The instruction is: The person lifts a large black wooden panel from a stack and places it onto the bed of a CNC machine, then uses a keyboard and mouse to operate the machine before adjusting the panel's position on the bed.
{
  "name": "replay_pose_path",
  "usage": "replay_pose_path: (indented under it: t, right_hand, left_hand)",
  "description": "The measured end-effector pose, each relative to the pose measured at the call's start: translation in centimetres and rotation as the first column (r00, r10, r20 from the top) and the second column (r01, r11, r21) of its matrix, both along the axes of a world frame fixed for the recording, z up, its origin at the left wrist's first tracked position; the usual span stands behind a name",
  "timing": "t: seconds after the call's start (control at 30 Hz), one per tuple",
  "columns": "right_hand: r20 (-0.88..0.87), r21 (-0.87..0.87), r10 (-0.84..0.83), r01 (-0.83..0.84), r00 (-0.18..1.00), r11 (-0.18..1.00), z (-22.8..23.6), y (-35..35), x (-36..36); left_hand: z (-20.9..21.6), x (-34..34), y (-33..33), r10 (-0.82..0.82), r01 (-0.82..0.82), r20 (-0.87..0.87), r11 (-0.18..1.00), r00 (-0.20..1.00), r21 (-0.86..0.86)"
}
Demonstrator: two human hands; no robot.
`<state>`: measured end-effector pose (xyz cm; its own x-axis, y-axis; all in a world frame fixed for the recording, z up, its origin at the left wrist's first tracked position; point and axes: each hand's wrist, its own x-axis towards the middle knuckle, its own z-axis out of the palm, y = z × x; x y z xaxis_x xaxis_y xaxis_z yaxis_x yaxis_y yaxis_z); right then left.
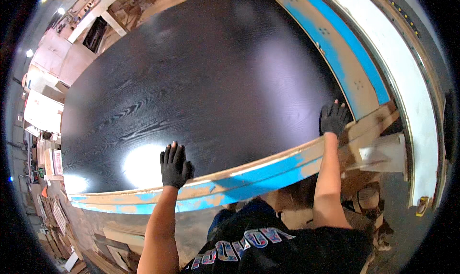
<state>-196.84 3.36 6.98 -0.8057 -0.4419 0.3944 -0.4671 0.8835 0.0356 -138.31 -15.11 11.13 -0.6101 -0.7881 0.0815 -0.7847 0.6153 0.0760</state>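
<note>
A large black wood-grain panel [201, 82] fills the middle of the view, its surface shiny with reflected light. Below it, along the near side, runs a wooden edge with patches of blue paint [258, 175]. My left hand [175, 166], in a black glove with bare fingertips, lies on the panel close to its near edge, fingers stretched forward. At the panel's right corner rests my right hand [334, 117], gloved the same way and laid flat with fingers apart. Neither hand holds anything.
Blue-and-tan boards [330, 44] line the panel's right side, and a long white beam [397, 58] curves beyond them. Stacked boards [124, 235] lie on the floor at lower left. Wooden frames [103, 22] stand at the far left.
</note>
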Motion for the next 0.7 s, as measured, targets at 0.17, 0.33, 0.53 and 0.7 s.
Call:
replay_pose_path:
  t: [0.17,0.33,0.53,0.7]
  right_hand:
    - [0.044,0.056,0.006,-0.009,0.999,0.998,-0.3,-0.5,0.5]
    - [0.241,0.030,0.097,-0.107,0.966,0.994,3.9,0.0,-1.8]
    - [-0.122,0.075,0.093,-0.085,0.988,0.994,-2.9,2.4,-6.9]
    - [-0.103,0.078,0.086,-0.078,0.991,0.994,-0.5,0.1,-3.3]
  left_hand:
    - [-0.3,0.5,-0.2,-0.006,0.006,-0.031,1.000,0.999,-0.011]
    - [-0.2,0.8,0.2,0.007,-0.008,-0.034,1.000,0.999,-0.018]
    - [-0.9,-0.3,0.0,-0.049,0.047,-0.055,0.998,0.997,-0.044]
    - [-0.4,0.8,0.0,-0.004,0.004,-0.039,1.000,0.999,-0.015]
